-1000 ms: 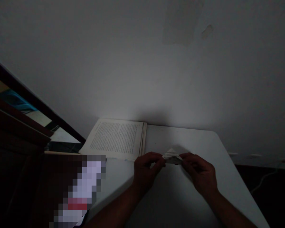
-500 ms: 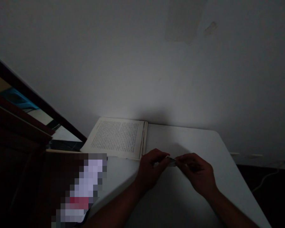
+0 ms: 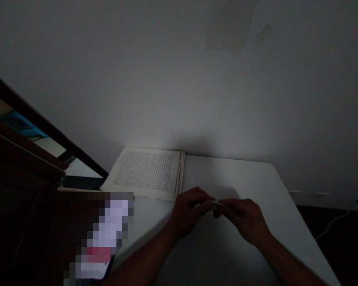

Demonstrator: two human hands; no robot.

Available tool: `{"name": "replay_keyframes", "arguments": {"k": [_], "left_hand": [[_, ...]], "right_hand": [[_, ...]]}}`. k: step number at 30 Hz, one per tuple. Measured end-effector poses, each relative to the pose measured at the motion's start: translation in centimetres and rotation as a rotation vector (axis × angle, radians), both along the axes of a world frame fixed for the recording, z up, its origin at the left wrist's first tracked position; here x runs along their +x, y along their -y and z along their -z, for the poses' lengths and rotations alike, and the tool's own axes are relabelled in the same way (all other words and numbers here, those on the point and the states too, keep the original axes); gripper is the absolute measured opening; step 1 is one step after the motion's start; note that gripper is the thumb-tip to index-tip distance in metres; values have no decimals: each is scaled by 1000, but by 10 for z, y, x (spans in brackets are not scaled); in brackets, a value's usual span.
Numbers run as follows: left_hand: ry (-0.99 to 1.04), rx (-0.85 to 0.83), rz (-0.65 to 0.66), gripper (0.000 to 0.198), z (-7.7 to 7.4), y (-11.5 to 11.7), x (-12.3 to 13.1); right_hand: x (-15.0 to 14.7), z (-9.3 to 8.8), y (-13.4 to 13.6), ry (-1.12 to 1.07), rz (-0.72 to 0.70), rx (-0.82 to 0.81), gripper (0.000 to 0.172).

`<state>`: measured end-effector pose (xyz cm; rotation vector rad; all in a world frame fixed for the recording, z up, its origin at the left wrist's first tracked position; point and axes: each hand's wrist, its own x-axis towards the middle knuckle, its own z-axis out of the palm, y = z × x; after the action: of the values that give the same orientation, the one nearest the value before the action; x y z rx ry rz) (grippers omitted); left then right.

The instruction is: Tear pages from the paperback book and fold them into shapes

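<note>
In dim light, my left hand (image 3: 188, 210) and my right hand (image 3: 244, 219) meet above a white table (image 3: 250, 178). Both hands are closed in a pinch on a small folded piece of printed paper (image 3: 217, 203). Only a thin pale edge of the paper shows between the fingertips; the rest is hidden by my fingers. An open book (image 3: 147, 171) with printed text lies on the table just left of my left hand.
A plain wall rises right behind the table. Dark wooden furniture (image 3: 20, 159) stands at the left, with a blurred-out patch (image 3: 103, 238) below it. The table's right edge drops to a dark floor where a pale cable (image 3: 331, 226) lies.
The folded paper stood up as a small pale peak between my hands; now it is pressed flat and almost hidden. My hands have drawn closer together.
</note>
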<state>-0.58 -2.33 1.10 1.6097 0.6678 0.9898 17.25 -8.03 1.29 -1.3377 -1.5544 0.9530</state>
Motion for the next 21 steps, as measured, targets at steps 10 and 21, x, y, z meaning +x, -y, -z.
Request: {"name": "replay_keyframes", "arguments": {"k": [10, 21], "left_hand": [[38, 50, -7, 11, 1, 1, -3], [65, 88, 24, 8, 5, -3, -4]], "right_hand": [[-1, 7, -2, -500, 7, -272, 20], [2, 4, -1, -428, -44, -294, 17]]}}
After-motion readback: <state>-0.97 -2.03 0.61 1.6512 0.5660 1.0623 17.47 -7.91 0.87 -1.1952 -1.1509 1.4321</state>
